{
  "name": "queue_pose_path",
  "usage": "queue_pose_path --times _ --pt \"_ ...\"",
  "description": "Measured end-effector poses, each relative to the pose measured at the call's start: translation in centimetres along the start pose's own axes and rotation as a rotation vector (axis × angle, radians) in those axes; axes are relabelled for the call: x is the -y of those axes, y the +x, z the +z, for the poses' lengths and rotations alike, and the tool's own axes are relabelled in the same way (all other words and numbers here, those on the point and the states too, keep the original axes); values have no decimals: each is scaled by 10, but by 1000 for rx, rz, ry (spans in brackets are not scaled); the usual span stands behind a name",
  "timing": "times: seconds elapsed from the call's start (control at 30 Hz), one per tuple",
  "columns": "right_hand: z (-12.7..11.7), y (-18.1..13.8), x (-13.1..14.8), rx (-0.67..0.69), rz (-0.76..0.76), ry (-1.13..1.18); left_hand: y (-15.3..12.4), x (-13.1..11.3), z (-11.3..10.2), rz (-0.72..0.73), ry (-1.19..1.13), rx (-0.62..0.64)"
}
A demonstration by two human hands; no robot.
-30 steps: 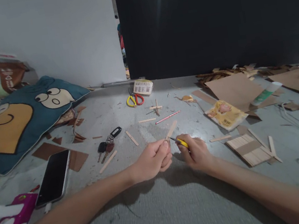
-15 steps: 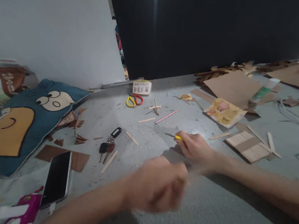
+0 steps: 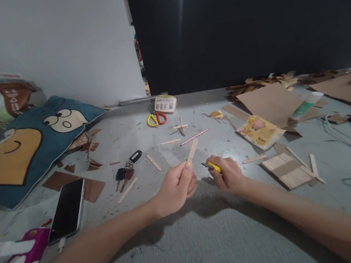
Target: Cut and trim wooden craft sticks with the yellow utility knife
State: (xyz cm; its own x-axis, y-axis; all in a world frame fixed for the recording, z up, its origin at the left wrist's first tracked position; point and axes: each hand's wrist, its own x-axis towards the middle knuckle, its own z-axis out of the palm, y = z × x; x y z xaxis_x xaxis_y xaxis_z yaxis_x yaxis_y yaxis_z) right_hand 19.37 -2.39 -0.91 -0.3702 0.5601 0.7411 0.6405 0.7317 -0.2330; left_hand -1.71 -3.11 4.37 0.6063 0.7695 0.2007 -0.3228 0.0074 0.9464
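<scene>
in the head view, the left hand [image 3: 175,187] is pinching a wooden stick [image 3: 193,149] between thumb and fingers, hiding its lower end; the stick is slanting upward over the middle of the table. the right hand [image 3: 230,174] is gripping a yellow cutter [image 3: 214,167], covering the back of its handle, the blade pointing toward the stick but apart from it. a pillow [image 3: 44,146] is running out of frame; the print on a box [image 3: 165,105] is looking too small to read. the grey tabletop [image 3: 180,249] is bearing cardboard scraps [image 3: 93,188]; a white panel [image 3: 77,45] and dark panel [image 3: 244,20] are standing behind.
</scene>
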Motion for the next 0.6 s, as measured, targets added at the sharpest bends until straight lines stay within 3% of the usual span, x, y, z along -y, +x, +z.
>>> queue_pose_path --times 0.6 --pt "2 1 7 58 -4 8 -9 -4 15 -78 -113 83"
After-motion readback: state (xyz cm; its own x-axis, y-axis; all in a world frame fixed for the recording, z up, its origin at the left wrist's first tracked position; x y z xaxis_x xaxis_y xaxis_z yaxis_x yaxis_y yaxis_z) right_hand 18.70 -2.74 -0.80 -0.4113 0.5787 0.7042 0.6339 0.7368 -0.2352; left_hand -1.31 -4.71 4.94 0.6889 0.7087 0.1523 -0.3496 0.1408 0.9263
